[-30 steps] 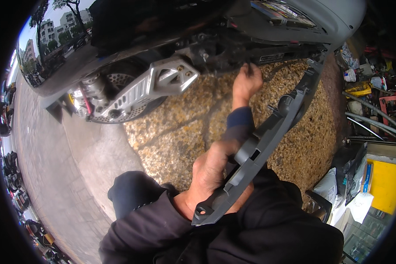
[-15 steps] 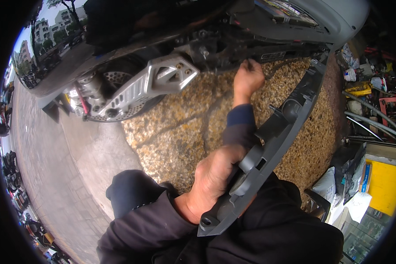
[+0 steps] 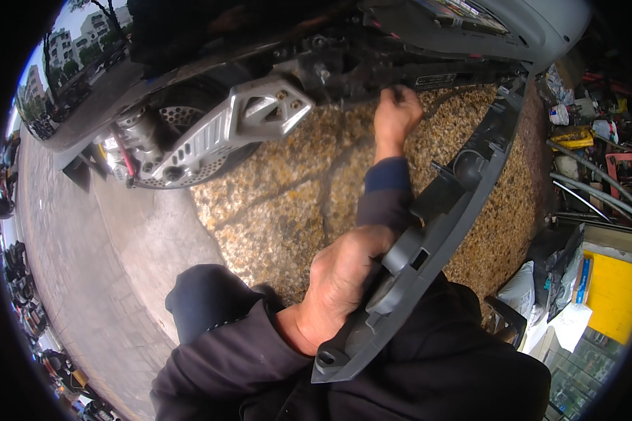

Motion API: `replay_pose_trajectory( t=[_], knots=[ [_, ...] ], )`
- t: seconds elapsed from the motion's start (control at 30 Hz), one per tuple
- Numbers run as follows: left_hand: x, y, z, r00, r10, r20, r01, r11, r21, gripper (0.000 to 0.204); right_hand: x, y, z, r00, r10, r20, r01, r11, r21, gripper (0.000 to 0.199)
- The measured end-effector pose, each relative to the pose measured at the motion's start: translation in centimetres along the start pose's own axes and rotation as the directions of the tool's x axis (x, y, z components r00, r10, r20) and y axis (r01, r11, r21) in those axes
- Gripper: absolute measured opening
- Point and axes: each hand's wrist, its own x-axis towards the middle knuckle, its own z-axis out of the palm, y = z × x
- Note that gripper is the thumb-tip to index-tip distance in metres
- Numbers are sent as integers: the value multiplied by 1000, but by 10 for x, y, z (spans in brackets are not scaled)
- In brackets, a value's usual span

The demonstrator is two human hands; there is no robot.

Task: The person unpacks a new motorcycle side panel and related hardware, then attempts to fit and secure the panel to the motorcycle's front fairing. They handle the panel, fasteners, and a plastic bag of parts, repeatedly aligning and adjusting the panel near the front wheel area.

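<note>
My left hand [image 3: 344, 274] is closed round the near part of a long dark grey plastic trim panel [image 3: 446, 231]. The panel slants from my lap up to the grey body cover [image 3: 551, 31] of a motor scooter, its inner side with round sockets and tabs facing up. Beyond it, my right arm reaches under the panel to the scooter's dark lower frame [image 3: 358, 81]. There my right hand [image 3: 398, 116] has its fingers curled together against the frame's lower edge; anything in them is hidden.
A silver metal footrest bracket [image 3: 267, 116] juts out beside a wheel with a drilled brake disc [image 3: 182, 172]. Pebbled ground [image 3: 288, 203] lies beneath. At the right are tools and scrap parts [image 3: 590, 168], plastic bags [image 3: 519, 288] and a yellow box [image 3: 618, 288].
The view has shifted slightly, and the scooter sits a little further up and left. Both hands keep their places, the left on the panel and the right at the frame edge.
</note>
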Motion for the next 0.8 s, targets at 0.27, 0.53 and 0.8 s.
replay_pose_trajectory(
  t=[0.27,0.53,0.8],
  knots=[
    [4,4,-10,997,-44,61,47,998,-38,30,-7,18,-1,994,-110,-12,110,993,39,9],
    [5,2,-14,996,-45,80,48,998,-45,33,-10,17,9,987,149,-56,-135,970,205,8],
    [3,-3,-17,991,-49,125,61,994,-92,34,-7,3,-6,941,306,142,-337,863,375,8]
  ],
)
